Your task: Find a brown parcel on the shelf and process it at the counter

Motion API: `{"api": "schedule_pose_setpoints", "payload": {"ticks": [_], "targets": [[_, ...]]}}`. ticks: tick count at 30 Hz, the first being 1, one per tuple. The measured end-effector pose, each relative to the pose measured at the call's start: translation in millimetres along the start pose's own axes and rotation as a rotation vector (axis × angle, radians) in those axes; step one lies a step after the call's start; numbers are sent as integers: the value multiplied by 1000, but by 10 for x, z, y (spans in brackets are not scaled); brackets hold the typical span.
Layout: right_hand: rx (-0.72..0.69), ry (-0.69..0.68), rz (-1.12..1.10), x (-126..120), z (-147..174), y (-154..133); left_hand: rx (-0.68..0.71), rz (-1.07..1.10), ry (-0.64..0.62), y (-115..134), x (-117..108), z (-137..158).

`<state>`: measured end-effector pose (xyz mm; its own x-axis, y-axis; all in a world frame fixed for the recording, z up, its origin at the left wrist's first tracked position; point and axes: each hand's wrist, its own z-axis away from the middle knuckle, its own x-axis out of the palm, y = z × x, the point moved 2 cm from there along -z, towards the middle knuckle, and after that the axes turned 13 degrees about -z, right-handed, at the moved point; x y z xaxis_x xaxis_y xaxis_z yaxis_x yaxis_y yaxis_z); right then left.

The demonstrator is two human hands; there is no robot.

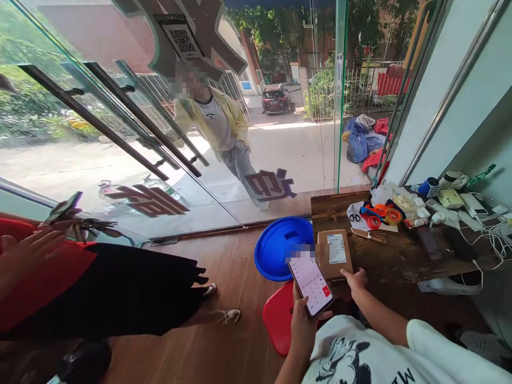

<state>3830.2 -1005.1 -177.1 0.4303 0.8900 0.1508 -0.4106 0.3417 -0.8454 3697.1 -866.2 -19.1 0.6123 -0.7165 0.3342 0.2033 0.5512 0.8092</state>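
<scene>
While the left hand (302, 322) grips a phone (311, 282) showing a keypad, the right hand (355, 282) touches the near right corner of a cardboard box (341, 268) at the left end of a wooden desk (384, 264); whether it grips cannot be told. The box appears already closed and its label (336, 248) is on, but no call seems under way yet. The phone blocks part of the box from view. Scissors (354, 215), tape (394, 216) and cables (490, 237) crowd the desk beyond, beside a blue tub (274, 256) and red stool (277, 322).
</scene>
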Motion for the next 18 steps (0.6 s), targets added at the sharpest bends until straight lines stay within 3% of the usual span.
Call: {"api": "schedule_pose_setpoints", "payload": {"ticks": [2,3,5,7,9,12,18], "targets": [[-103,-13,24,-12,134,-217,-14,19,-46,5,34,31],[-147,-104,8,11,228,-332,-24,21,-74,6,43,39],[-128,-513,-80,112,467,-543,-45,2,-133,4,44,37],[41,-907,-101,200,727,-698,-69,-26,-187,-4,36,17],[157,-1120,-70,231,931,-809,-84,-37,-215,-12,37,-6],[132,-1184,-75,206,1082,-909,-75,-79,-212,-14,59,-19],[-5,-1133,9,107,1144,-931,-57,-132,-250,-16,59,-4]]}}
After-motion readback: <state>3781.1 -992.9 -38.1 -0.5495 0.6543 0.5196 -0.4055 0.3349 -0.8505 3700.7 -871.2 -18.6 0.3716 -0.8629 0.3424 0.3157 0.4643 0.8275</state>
